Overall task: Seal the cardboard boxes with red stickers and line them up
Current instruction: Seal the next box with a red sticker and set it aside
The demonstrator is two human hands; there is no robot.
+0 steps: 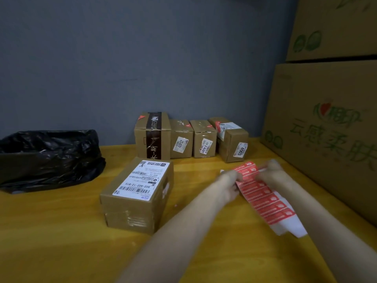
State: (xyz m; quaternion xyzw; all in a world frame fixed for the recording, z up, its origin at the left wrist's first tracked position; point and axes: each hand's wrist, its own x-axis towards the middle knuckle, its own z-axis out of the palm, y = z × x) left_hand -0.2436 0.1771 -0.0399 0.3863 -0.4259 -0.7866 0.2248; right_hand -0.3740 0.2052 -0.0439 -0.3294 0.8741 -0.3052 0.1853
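While blurred at the fingers, plainly closed on the red sticker sheet [263, 199] with both hands. Left hand [228, 180] curled round the sheet's left edge near its far end. Right hand [269, 170] curled at the far tip, holding that end raised a little off the yellow table [61, 242]; exact finger hold too smeared to read. Rest of the sheet trailing back toward the body between the two forearms, flat on the wood, white backing bare at the near end.

Left of the left forearm, apart from both hands and untouched: nearest box [138, 193], lying flat, white shipping label on top.

Farther back against the grey wall [102, 68], lined up side by side: tallest box [152, 137] with a dark tape band, second box [181, 139], third box [205, 139], fourth box [232, 141] turned slightly askew. A bit of red showing at the top of each.

Far left on the table, black plastic bag [47, 158]. Along the right, beside the right arm, stacked printed cartons [326, 139].
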